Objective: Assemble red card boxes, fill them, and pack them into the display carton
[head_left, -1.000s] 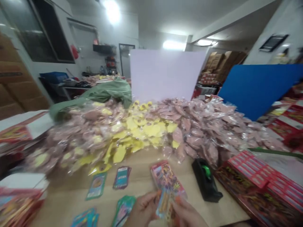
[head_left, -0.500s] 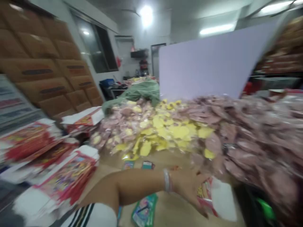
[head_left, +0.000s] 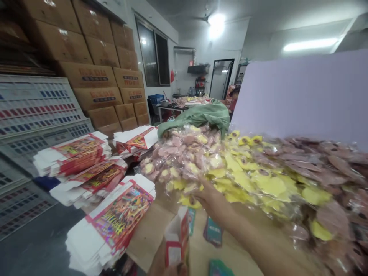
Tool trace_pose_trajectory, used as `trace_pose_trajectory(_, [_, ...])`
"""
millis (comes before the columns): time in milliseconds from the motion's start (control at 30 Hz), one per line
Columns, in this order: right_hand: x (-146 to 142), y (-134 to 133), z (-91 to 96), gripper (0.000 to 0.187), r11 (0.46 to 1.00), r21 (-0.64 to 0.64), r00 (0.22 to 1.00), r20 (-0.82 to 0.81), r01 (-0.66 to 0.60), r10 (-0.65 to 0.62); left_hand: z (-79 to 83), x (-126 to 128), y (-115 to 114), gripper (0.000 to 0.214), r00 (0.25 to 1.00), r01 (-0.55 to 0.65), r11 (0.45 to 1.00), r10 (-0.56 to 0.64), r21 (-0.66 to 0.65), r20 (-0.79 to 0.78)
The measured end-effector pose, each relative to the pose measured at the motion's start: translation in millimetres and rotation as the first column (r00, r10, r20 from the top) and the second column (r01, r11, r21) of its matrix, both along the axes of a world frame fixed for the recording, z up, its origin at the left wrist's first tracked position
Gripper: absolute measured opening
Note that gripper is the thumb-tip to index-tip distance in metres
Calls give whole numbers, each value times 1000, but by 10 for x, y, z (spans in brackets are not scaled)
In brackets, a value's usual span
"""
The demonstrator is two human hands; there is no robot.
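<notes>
My left hand [head_left: 166,264], at the bottom of the view, is closed around a small red and white cardboard box [head_left: 174,245]. The box stands roughly upright, and the end facing me looks unfolded. My right hand [head_left: 208,195] reaches across to the near edge of a heap of clear plastic packets [head_left: 198,151] with pink and yellow pieces inside. Its fingertips are at the packets, but blur hides whether they grip one. Below that arm lie a stack of teal cards [head_left: 213,231] and a green packet [head_left: 220,268]; more cards [head_left: 191,220] lie behind the box.
Stacks of flattened printed boxes [head_left: 123,214] lie to the left. More pink and yellow packets [head_left: 267,180] cover the right side, before a pale lilac board [head_left: 299,99]. A green cloth [head_left: 198,117] lies behind the heap. Cartons [head_left: 94,76] and plastic crates [head_left: 40,107] stand at left.
The view has swung left. My left hand has drawn back from the right side with the box, now upright near me. My right arm has come into view, reaching to the packets.
</notes>
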State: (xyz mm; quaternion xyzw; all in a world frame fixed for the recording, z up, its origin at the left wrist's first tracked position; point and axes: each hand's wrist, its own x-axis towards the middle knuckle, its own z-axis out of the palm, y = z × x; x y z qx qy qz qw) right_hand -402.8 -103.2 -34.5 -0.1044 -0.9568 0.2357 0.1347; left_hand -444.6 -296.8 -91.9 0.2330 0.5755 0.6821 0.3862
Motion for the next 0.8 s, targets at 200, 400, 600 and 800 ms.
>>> trace_pose_trajectory(200, [-1146,316,270,8,985,-80,987,49,156,-152,112,-140,-253,57,993,45,998,-39,46,-114])
trace_pose_trajectory(400, [-327,548,887,33,885,-408,912,-231,224,-338,253,-221,58,92,875,-78,995,41,-56,-482])
trace_pose_trajectory(600, [1548,168,309,29,353,-918,885,-7,179,-466,213,236,456,98,384,-124,962,-181,-244,-905])
trace_pose_trajectory(800, [2446,-128,107,20,448,-835,890,105,321,-443,219,975,656,93,77,58,951,-306,-303,-949])
